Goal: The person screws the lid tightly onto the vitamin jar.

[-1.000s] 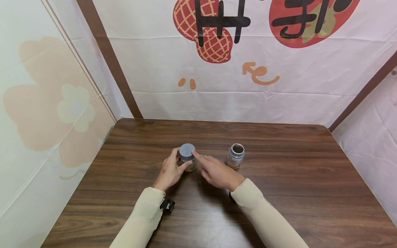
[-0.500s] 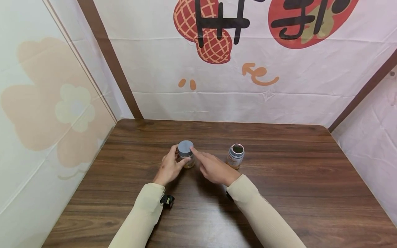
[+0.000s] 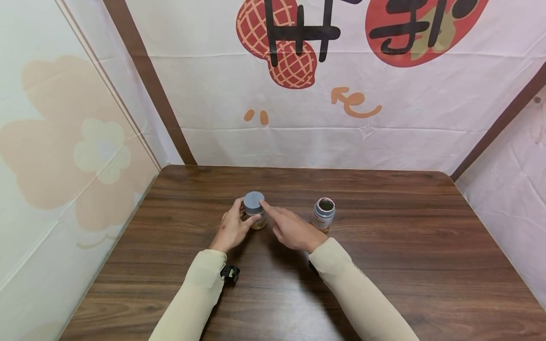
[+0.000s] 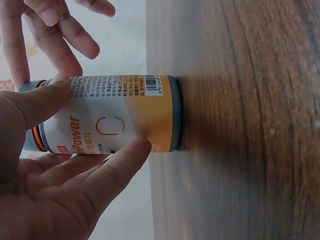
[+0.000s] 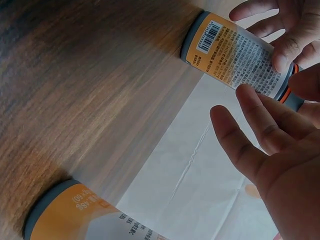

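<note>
While the left hand [image 3: 230, 230] grips the jar [image 3: 259, 222] just below the middle of the head view, the right hand [image 3: 295, 230], holding nothing, points a straight finger [image 3: 270, 210] at its lid [image 3: 253, 201], so this looks like lid work that calls for keeping the jar still.

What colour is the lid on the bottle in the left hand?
Grey-blue; the lid shows best in the head view.

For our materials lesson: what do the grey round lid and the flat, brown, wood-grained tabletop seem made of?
Grey round lid: matte, probably plastic; evenly coloured, without metallic glint.
Flat, brown, wood-grained tabletop: satin, wood or printed laminate; streaked grain and soft sheen fit both.
</note>
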Action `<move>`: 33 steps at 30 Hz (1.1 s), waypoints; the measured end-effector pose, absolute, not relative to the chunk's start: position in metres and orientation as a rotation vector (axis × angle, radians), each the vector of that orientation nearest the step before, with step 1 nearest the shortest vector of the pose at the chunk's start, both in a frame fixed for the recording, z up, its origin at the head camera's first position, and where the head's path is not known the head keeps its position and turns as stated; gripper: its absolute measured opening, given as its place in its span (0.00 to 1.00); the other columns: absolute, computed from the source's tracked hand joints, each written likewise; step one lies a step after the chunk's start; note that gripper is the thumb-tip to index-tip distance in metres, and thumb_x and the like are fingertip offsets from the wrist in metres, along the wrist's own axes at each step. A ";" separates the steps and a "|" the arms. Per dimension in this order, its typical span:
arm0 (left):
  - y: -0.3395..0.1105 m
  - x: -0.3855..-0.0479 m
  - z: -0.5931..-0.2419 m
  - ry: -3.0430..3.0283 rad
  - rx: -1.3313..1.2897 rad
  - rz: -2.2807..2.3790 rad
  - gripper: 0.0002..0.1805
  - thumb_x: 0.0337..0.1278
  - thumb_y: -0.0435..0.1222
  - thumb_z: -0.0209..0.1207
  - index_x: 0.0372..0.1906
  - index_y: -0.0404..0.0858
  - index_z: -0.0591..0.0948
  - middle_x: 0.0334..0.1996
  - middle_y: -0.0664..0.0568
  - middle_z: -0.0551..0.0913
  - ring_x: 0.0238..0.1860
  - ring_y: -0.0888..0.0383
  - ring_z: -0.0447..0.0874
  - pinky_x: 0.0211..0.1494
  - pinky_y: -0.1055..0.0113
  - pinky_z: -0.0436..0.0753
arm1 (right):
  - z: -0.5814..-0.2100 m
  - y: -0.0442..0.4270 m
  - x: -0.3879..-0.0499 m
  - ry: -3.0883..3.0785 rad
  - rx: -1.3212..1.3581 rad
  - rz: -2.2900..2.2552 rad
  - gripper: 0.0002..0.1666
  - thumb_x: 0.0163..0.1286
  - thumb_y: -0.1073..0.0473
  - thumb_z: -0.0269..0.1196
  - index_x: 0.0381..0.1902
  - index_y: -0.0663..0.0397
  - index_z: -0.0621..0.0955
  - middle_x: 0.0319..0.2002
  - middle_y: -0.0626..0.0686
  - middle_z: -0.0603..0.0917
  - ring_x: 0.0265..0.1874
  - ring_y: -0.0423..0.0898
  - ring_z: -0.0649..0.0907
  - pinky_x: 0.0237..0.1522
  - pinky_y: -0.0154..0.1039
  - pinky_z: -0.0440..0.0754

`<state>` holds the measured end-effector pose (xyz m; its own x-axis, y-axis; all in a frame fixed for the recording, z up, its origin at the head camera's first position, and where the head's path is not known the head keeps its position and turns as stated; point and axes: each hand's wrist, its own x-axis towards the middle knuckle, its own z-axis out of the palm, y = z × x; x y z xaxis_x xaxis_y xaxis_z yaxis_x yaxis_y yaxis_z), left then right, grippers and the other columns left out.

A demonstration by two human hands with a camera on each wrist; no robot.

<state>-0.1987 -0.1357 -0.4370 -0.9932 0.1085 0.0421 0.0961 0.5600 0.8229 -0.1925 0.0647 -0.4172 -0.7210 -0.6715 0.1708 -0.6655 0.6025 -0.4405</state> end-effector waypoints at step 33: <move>-0.141 -0.152 -0.432 2.705 0.139 1.086 0.52 0.61 0.49 0.67 0.76 0.24 0.52 0.70 0.28 0.63 0.70 0.37 0.63 0.68 0.42 0.65 | -0.413 0.085 -0.166 2.850 -1.129 -0.560 0.37 0.75 0.55 0.59 0.76 0.62 0.61 0.72 0.63 0.67 0.66 0.59 0.72 0.62 0.56 0.72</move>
<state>-0.1523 -0.1406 -0.4321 -0.9706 0.1697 -0.1708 0.0045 0.7220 0.6918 -0.1663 0.0848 -0.4127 -0.7371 -0.6672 0.1073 -0.6583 0.6729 -0.3375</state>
